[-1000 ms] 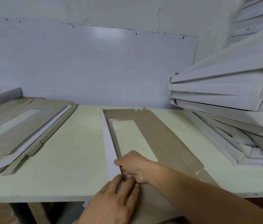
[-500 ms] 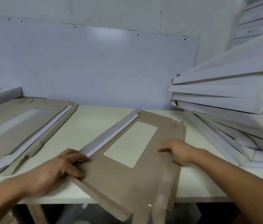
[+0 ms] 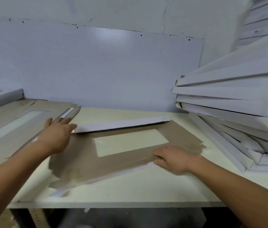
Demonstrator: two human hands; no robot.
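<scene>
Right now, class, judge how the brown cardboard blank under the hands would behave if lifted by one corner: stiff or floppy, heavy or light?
Probably light and bendy: the cardboard blank is one thin sheet lying flat on the table. Its white flap stands up along a crease, so it would likely fold there.

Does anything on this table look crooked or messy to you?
Yes. The stack of flat white cardboard boxes at the right is untidy: its lower boxes slant and splay out sideways. The brown cardboard sheet with a rectangular window also lies askew to the cream table's front edge.
</scene>
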